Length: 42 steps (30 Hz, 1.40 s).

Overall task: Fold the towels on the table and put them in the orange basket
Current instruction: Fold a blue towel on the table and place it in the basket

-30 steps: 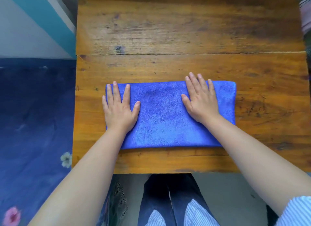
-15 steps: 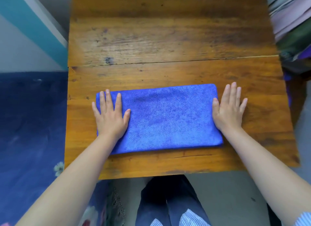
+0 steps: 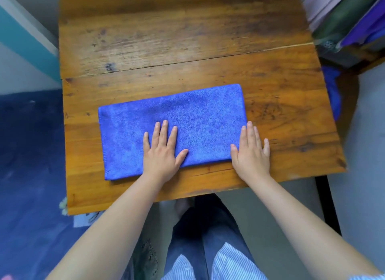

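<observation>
A blue towel (image 3: 183,117), folded into a long rectangle, lies flat on the wooden table (image 3: 166,40) near its front edge. My left hand (image 3: 162,152) rests palm-down on the towel's lower middle, fingers spread. My right hand (image 3: 251,152) lies flat at the towel's right end, the thumb side on the cloth's corner and the other fingers on the bare wood. Neither hand grips anything. No orange basket is in view.
A pile of folded fabrics (image 3: 345,17) sits past the table's far right corner, with a blue cloth (image 3: 333,88) hanging below it. A dark blue floral rug (image 3: 29,154) covers the floor to the left. My legs are under the front edge.
My left hand slid from the towel's left end to its middle. My right hand went from on top of the towel to its right edge and now sits nearer the front corner.
</observation>
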Available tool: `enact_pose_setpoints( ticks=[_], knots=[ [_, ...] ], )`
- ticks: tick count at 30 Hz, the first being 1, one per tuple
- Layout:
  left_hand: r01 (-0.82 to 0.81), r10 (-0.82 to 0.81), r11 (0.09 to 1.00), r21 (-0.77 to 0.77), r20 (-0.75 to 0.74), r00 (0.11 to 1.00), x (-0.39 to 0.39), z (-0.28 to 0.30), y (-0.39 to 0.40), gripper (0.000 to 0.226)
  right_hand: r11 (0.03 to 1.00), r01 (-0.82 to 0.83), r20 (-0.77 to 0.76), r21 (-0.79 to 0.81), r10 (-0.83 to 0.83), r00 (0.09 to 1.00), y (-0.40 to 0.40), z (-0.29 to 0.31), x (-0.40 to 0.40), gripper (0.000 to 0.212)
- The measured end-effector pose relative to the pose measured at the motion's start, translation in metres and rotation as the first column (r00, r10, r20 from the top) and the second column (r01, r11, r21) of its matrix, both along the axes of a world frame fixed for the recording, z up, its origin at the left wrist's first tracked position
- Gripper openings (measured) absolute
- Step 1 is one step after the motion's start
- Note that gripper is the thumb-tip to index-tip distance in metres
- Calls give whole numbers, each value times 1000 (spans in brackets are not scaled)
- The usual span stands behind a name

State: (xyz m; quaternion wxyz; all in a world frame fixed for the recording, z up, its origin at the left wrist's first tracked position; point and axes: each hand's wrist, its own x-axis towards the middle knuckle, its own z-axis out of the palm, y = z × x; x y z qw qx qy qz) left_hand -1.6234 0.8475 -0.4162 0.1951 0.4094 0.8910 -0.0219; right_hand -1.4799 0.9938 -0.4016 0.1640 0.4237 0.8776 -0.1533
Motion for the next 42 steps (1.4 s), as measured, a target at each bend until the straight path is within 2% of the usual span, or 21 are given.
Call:
enact_pose_setpoints(
  ticks=[3,7,10,12,15,21,23,26,29,32,34,36,37,39,41,42],
  knots=[
    [-76,77,997,-30,56,995,-2,11,6,82,989,149,-17,6,-149,989,-3,15,1,66],
    [-23,23,998,51,2,1000,-9,17,24,54,940,312,-35,-137,-320,947,-10,22,-5,72],
    [-37,36,995,89,17,999,-13,26,57,56,849,467,-35,-249,-490,871,-7,22,-9,58],
    [1,-2,994,108,4,1000,-18,27,81,57,833,490,-11,-257,-509,860,-4,24,-9,42],
    [51,-54,993,108,19,998,-26,31,116,55,811,510,7,-288,-531,847,2,25,-10,33],
    [72,-70,997,1,268,961,-35,40,178,65,786,502,22,-360,-531,847,14,28,-10,27],
    [48,-33,998,-30,381,924,-36,47,196,57,772,487,25,-409,-524,852,22,31,-7,23],
    [44,-7,997,-67,469,883,-39,59,219,17,724,495,19,-480,-556,831,40,34,-4,26],
    [80,-33,994,-75,492,870,-47,72,240,21,671,500,3,-547,-596,803,71,35,-2,35],
    [63,-69,998,28,467,881,-57,86,262,18,715,481,-71,-507,-590,804,114,41,-2,29],
    [56,-98,992,110,430,897,-63,94,274,27,778,461,-159,-427,-567,808,142,50,-3,32],
    [78,-155,973,215,368,917,-65,101,281,33,859,403,-238,-315,-483,842,165,61,-5,38],
    [97,-185,959,265,330,926,-66,106,283,29,896,364,-273,-253,-428,862,174,68,-7,41],
    [171,-257,926,336,228,939,-69,112,283,30,948,280,-342,-150,-316,885,185,81,-10,41],
    [301,-352,890,342,95,931,-73,113,277,39,978,196,-395,-71,-208,895,186,92,-11,36],
    [360,-393,870,337,33,919,-76,111,272,36,987,154,-408,-35,-155,900,184,94,-10,32]
  ],
)
